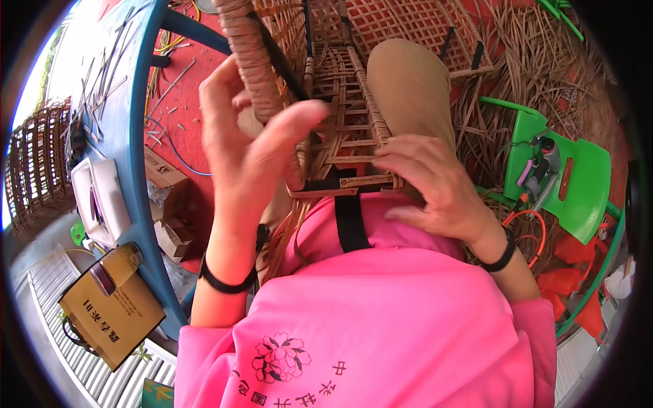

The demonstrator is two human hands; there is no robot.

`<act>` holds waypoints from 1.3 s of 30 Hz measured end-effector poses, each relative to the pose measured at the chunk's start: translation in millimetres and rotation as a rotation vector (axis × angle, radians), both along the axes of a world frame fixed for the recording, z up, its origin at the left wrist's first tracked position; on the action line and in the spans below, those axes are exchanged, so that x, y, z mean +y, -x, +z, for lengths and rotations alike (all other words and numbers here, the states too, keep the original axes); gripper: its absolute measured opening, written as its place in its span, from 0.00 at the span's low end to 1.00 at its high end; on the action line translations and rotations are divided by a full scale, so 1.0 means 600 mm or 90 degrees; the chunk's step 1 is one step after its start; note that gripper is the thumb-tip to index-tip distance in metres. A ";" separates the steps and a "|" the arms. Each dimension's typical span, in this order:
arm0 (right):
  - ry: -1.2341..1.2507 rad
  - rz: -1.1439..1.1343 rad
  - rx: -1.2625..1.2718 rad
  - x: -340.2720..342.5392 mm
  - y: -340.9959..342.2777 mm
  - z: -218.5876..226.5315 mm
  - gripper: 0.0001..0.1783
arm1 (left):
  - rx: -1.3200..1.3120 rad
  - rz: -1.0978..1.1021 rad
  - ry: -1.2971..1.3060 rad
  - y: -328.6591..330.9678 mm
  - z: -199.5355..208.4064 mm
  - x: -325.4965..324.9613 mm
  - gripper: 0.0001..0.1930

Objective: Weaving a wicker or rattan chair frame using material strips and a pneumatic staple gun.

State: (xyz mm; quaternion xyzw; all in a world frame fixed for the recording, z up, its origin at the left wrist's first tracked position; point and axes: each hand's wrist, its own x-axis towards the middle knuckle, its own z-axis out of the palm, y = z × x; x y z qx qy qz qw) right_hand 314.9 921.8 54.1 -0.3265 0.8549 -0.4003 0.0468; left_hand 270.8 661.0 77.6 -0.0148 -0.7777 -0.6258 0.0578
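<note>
A woven rattan basket (340, 129) with open lattice sides stands in front of me, its near end against my pink shirt. A thick, tightly wrapped rim (248, 64) rises at its left. My left hand (238, 136) is open beside this rim, its fingers partly hidden behind it and the thumb spread out to the right. At the basket's near right corner rests my right hand (442, 187), fingertips touching the side bar and thumb apart below. Dark bands bind several parts of the weave. My trousered knee (411, 81) is right of the basket.
A blue table (139, 102) on the left holds loose strips and a white tissue box (102, 200). Below it are a brown paper bag (112, 306) and cardboard. Right, a green plastic chair (585, 183) carries tools. Dry strips (517, 61) cover the red floor.
</note>
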 end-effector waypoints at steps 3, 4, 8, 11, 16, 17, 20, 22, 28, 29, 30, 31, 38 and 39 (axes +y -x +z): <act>0.008 0.002 0.022 -0.033 0.003 -0.032 0.26 | 0.056 0.030 0.193 0.029 -0.016 0.005 0.33; 0.003 -0.018 0.013 -0.039 0.001 -0.032 0.25 | 0.068 0.031 0.216 0.037 -0.017 0.003 0.34; -0.019 -0.084 0.051 -0.042 0.001 0.020 0.20 | 0.088 -0.015 0.044 0.080 0.015 -0.001 0.38; 0.053 -0.080 0.008 -0.037 0.007 0.090 0.17 | 0.008 -0.023 -0.096 0.095 0.065 -0.002 0.41; 0.134 -0.073 -0.083 -0.051 0.033 0.120 0.16 | -0.057 0.000 -0.058 0.117 0.087 0.001 0.37; 0.161 -0.078 -0.121 -0.050 0.030 0.118 0.15 | -0.024 -0.046 0.006 0.121 0.082 -0.002 0.35; 0.162 -0.104 -0.169 -0.050 0.022 0.105 0.14 | 0.087 -0.075 0.060 0.115 0.061 -0.019 0.32; 0.091 -0.131 -0.156 -0.046 0.014 0.099 0.14 | 0.087 -0.080 -0.086 0.091 0.048 -0.032 0.30; 0.162 -0.115 -0.076 -0.040 0.020 0.080 0.16 | 0.041 -0.034 0.080 -0.092 0.050 -0.096 0.09; 0.172 -0.120 -0.078 -0.044 0.016 0.078 0.15 | 0.045 -0.055 0.115 -0.120 0.058 -0.102 0.10; 0.184 -0.117 -0.046 -0.045 0.019 0.077 0.15 | 0.078 -0.077 0.149 -0.141 0.067 -0.106 0.10; 0.193 -0.137 -0.036 -0.049 0.016 0.076 0.15 | 0.088 -0.086 0.177 -0.158 0.076 -0.108 0.11; 0.233 -0.116 -0.142 -0.056 0.016 0.085 0.16 | 0.129 -0.147 0.242 -0.164 0.083 -0.085 0.18; 0.232 -0.117 -0.139 -0.056 0.016 0.087 0.17 | 0.161 -0.151 0.274 -0.161 0.078 -0.085 0.18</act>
